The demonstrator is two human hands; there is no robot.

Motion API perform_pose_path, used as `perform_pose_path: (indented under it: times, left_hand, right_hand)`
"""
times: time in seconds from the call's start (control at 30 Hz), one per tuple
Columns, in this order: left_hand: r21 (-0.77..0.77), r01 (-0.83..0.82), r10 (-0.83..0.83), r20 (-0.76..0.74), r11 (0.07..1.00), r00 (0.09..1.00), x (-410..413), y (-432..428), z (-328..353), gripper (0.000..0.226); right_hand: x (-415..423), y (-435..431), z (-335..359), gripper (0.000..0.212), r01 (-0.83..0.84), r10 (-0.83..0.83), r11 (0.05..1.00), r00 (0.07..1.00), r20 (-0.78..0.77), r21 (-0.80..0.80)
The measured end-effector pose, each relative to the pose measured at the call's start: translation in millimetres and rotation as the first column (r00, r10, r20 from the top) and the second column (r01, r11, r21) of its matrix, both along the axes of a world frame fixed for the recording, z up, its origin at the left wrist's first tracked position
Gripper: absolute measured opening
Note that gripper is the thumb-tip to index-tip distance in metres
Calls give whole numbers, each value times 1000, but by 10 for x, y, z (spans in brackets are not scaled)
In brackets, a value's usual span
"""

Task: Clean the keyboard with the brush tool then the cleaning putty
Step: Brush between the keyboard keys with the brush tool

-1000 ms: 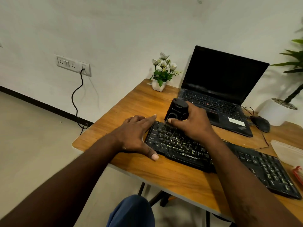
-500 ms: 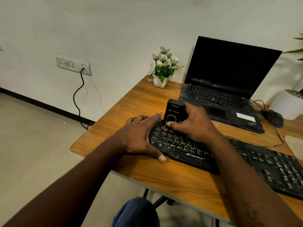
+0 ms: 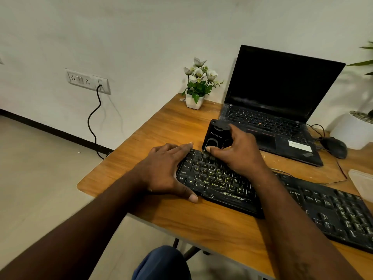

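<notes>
Keyboard (image 3: 222,182) on desk (image 3: 161,128) in front of laptop (image 3: 278,110), right hand (image 3: 236,154) gripping brush tool (image 3: 216,136) at keyboard's far-left keys, left hand (image 3: 167,168) flat, fingers straight, on keyboard's left end.

Matt black plastic keyboard (image 3: 222,184) lies dusty on a smooth wood-grain table (image 3: 201,225), beside a glossy-screened laptop (image 3: 282,87).
</notes>
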State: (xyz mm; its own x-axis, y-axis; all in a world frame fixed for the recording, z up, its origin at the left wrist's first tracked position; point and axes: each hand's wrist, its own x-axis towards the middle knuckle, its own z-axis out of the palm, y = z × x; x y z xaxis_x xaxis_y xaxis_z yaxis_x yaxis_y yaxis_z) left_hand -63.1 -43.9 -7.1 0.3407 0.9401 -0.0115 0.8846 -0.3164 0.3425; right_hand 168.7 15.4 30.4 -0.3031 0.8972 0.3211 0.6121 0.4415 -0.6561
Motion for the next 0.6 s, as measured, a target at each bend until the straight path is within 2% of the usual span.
perform_pose_path:
  times: [0.07, 0.17, 0.27, 0.37, 0.47, 0.5, 0.53, 0.6]
  left_hand:
    - [0, -3, 3, 2, 1000, 1000, -3, -5, -3, 143]
    - [5, -3, 3, 1, 1000, 1000, -10, 5, -14, 144]
    - [12, 0, 0, -1, 1000, 1000, -15, 23, -30, 144]
    - [13, 4, -4, -20, 1000, 1000, -15, 29, -36, 142]
    - [6, 6, -5, -38, 1000, 999, -15, 21, -33, 140]
    - [6, 7, -7, -36, 1000, 999, -16, 21, -33, 140]
    - [7, 7, -7, -33, 1000, 999, -18, 22, -37, 140]
    - [15, 8, -7, -36, 1000, 999, -22, 34, -47, 140]
  right_hand:
    - [-4, -17, -5, 64, -15, 15, 1000, 1000, 5, -13]
    - [16, -77, 14, 58, -123, 127, 989, 991, 40, -76]
    - [11, -92, 17, 57, -199, 187, 958, 979, -79, -207]
    - [-50, -46, -19, 58, -131, 134, 987, 991, 27, -92]
    - [-111, 4, -6, 63, 60, -77, 990, 988, 132, 125]
    - [-114, 9, 11, 63, 96, -117, 983, 984, 133, 154]
    - [-111, -2, 23, 63, 89, -104, 988, 988, 111, 128]
    - [-94, -82, 53, 61, -40, 40, 999, 997, 59, 4]
